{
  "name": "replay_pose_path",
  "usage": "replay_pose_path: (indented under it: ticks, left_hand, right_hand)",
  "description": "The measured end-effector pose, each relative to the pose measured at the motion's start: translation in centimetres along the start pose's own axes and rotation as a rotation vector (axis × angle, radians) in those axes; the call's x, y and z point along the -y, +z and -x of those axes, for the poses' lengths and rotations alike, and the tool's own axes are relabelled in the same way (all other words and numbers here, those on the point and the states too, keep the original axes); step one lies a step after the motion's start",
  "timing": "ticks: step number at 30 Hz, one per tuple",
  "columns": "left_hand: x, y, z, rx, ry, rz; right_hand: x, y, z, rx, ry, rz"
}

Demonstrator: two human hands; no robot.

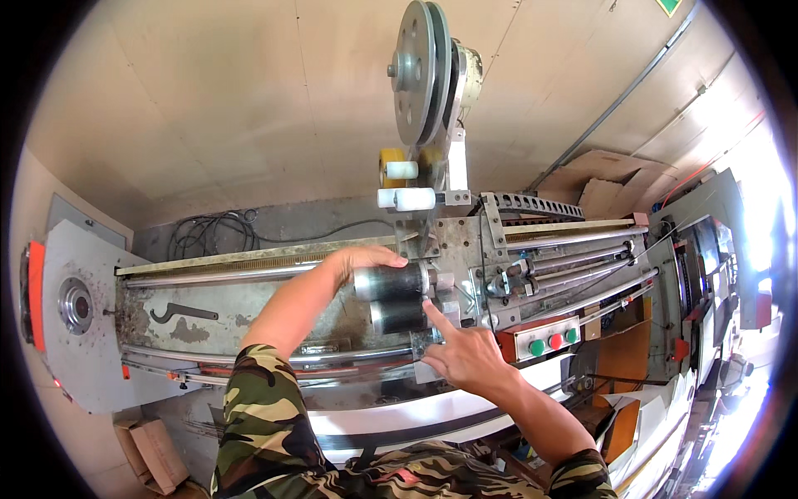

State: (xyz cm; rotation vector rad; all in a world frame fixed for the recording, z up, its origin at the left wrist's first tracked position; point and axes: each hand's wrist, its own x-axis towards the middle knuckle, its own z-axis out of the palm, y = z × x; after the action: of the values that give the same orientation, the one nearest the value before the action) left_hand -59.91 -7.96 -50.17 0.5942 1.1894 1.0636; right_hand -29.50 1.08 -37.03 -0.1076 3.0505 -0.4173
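Two black rollers with silver metal ends lie one behind the other over the middle of a long machine bed. My left hand (pixel 371 258) curls over the far side of the farther black roller (pixel 397 283); most of its fingers are hidden behind it. From the near right comes my right hand (pixel 470 356), index finger stretched out and the other fingers partly bent. That fingertip touches or nearly touches the right end of the rollers, close to the nearer black roller (pixel 397 316). Nothing shows inside my right hand.
Metal pulley wheels (pixel 416 75) stand above white guide rollers (pixel 414 199). A hook spanner (pixel 184 313) lies on the bed at left, near a round chuck (pixel 76 306). Right of my hand sits a push-button box (pixel 544 339). Rails (pixel 332 359) run along the bed's near side.
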Motion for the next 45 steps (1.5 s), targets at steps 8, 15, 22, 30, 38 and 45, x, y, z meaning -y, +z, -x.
replay_pose_path:
  ticks: [8, 15, 22, 30, 38, 45]
  left_hand:
    - [-1.2, 2.2, 0.3, -0.049, 0.034, 0.032]
    - [-5.7, 8.8, 5.8, -0.463, 0.348, -0.955]
    - [-3.5, 12.5, 4.2, -0.858, 0.572, -1.033]
    - [-2.4, 15.3, 6.1, -0.957, 0.601, -1.146]
    - [-1.4, 16.2, 7.6, -0.855, 0.528, -1.002]
    - [-0.1, 15.6, 7.7, -0.803, 0.69, -0.881]
  right_hand:
    - [-1.3, -0.9, -3.6, 0.065, 0.045, 0.04]
    - [-3.9, -3.4, -6.5, 0.182, 0.007, -0.051]
    - [-10.3, -3.8, -2.8, -0.053, -0.097, -0.083]
    - [-14.9, -5.0, -0.5, 0.054, 0.237, -0.366]
    - [-15.3, -3.1, -1.9, -0.053, 0.213, -0.364]
    - [-15.4, -2.1, -1.8, -0.119, 0.256, -0.347]
